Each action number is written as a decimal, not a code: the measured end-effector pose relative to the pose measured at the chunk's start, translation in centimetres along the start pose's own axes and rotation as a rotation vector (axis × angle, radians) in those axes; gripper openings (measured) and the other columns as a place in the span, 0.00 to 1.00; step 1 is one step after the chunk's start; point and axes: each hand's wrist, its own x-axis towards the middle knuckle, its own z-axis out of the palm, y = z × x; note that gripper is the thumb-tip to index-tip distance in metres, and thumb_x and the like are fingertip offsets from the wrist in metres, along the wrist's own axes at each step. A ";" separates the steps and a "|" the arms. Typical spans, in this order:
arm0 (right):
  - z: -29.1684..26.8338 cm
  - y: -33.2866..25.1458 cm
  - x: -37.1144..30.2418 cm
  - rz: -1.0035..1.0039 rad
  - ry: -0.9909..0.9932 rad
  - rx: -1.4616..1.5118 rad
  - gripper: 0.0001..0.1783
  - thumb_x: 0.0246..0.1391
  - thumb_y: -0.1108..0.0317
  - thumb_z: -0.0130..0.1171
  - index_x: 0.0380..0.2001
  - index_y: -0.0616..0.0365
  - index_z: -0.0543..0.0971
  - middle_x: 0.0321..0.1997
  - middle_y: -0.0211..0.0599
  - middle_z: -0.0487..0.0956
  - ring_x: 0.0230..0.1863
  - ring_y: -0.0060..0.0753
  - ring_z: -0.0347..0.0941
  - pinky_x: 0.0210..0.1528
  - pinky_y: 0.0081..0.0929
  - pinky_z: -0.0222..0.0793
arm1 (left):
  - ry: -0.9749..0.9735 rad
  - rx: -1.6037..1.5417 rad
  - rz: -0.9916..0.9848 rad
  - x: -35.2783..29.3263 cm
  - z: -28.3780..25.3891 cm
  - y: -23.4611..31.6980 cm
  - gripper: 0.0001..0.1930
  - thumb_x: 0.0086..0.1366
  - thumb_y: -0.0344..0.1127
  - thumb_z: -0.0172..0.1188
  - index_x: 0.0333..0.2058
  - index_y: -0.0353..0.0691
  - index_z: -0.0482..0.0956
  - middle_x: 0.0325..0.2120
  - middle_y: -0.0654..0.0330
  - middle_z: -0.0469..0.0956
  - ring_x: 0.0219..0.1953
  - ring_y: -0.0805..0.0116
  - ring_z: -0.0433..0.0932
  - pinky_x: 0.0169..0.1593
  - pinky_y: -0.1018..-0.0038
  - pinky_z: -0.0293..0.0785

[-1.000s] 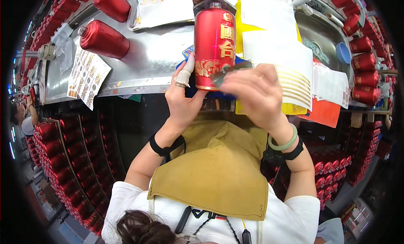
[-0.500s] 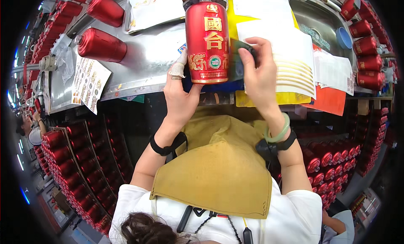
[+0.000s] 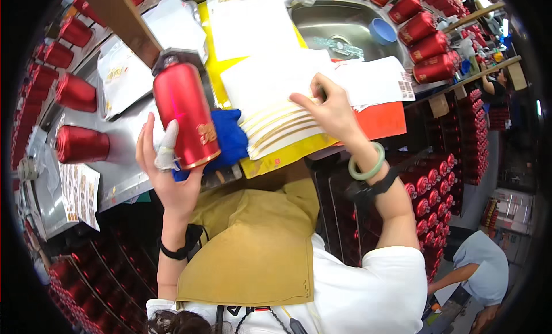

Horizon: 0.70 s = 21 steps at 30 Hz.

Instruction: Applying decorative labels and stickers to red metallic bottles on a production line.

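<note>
A red bottle (image 3: pixel 183 109) with gold lettering lies tilted, its base toward me. My left hand (image 3: pixel 172 181) is at its base, thumb beneath and a wrapped finger along its side; the other fingers are spread. A blue cloth (image 3: pixel 230 135) lies under and beside the bottle. My right hand (image 3: pixel 333 107) is above the edge of a white sheet with gold strips (image 3: pixel 284 130), its thumb stretched out and its other fingers curled. A small dark thing shows under those curled fingers, too hidden to name.
More red bottles (image 3: pixel 83 144) lie at left, near a sheet of printed stickers (image 3: pixel 80 190). A metal sink (image 3: pixel 345 23) holding a blue bowl (image 3: pixel 382 32) is at the far right. Stacked bottles (image 3: pixel 431 187) fill racks below. Another person (image 3: pixel 482 265) is at lower right.
My view has turned to the right. The bottle has rotated, its large gold characters going out of sight. My right hand has left the bottle's side for the strip sheet.
</note>
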 end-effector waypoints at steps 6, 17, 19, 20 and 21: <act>-20.1 15.1 5.5 0.253 0.137 -0.679 0.17 0.41 0.66 0.76 0.29 0.64 0.79 0.29 0.47 0.82 0.34 0.47 0.81 0.38 0.38 0.75 | -0.057 -0.216 -0.095 -0.3 0.6 -0.8 0.40 0.49 0.27 0.75 0.63 0.40 0.73 0.67 0.49 0.65 0.68 0.52 0.65 0.69 0.61 0.61; -25.0 22.5 7.8 0.393 0.070 -0.566 0.27 0.41 0.60 0.78 0.43 0.60 0.81 0.37 0.47 0.82 0.39 0.44 0.79 0.48 0.37 0.74 | -0.065 -0.150 -0.075 -0.2 0.8 -0.8 0.40 0.49 0.26 0.73 0.64 0.38 0.71 0.68 0.49 0.64 0.69 0.52 0.64 0.70 0.61 0.59; -23.1 20.6 8.5 0.138 -0.016 -0.669 0.29 0.47 0.57 0.75 0.51 0.57 0.81 0.49 0.53 0.80 0.53 0.51 0.76 0.55 0.40 0.71 | -0.066 -0.132 -0.074 -0.2 0.7 -0.8 0.40 0.50 0.26 0.73 0.64 0.38 0.71 0.68 0.49 0.64 0.69 0.52 0.64 0.70 0.61 0.58; -23.0 20.5 9.0 0.135 -0.019 -0.666 0.29 0.47 0.57 0.75 0.51 0.57 0.81 0.49 0.53 0.80 0.53 0.51 0.76 0.55 0.40 0.71 | -0.077 -0.138 -0.079 -0.3 0.7 -0.9 0.41 0.49 0.27 0.74 0.65 0.37 0.70 0.68 0.48 0.63 0.69 0.51 0.64 0.70 0.61 0.58; -23.1 20.3 9.4 0.125 -0.117 -0.653 0.27 0.48 0.58 0.73 0.50 0.58 0.82 0.48 0.51 0.81 0.52 0.48 0.77 0.55 0.38 0.71 | -0.088 -0.149 -0.079 -0.2 0.7 -1.1 0.43 0.49 0.28 0.75 0.66 0.37 0.68 0.68 0.48 0.63 0.69 0.51 0.64 0.70 0.61 0.58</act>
